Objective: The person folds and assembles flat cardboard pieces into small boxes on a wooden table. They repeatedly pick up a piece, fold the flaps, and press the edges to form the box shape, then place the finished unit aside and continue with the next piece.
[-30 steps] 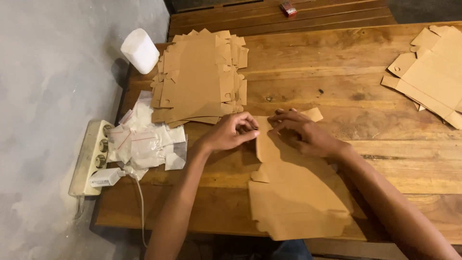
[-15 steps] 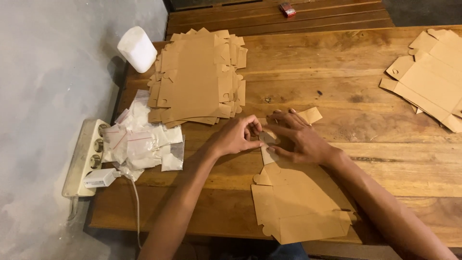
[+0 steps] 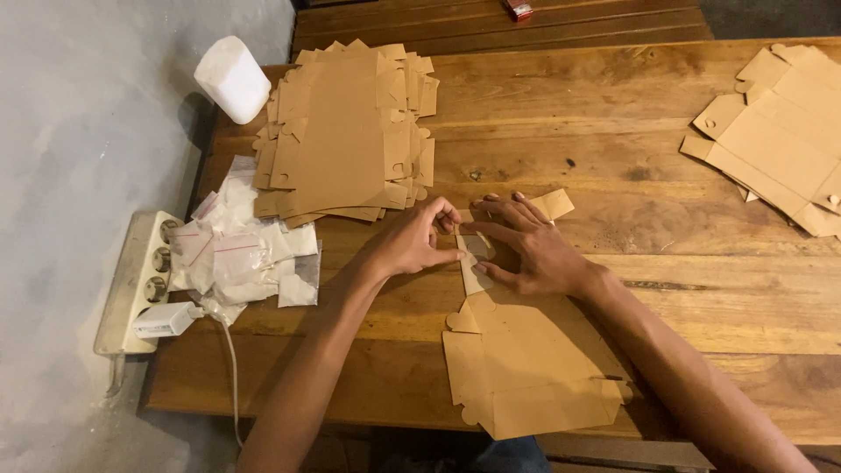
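Observation:
A flat brown cardboard box blank (image 3: 526, 359) lies on the wooden table (image 3: 613, 114) in front of me, one end reaching the near edge. My left hand (image 3: 412, 241) pinches the far flap of the blank with fingertips and thumb. My right hand (image 3: 530, 245) presses flat on the same flap, fingers spread, right beside the left hand. A small tab (image 3: 554, 203) of the blank sticks out past my right fingers.
A stack of flat cardboard blanks (image 3: 346, 131) lies at the far left, another stack (image 3: 780, 140) at the far right. Small clear plastic bags (image 3: 241, 254) are heaped at the left edge, by a white power strip (image 3: 140, 280) with a plug. A white roll (image 3: 232, 79) stands behind.
Both hands have shifted slightly along the flap while folding it; the blank has slid a little toward the near edge. The view has moved slightly.

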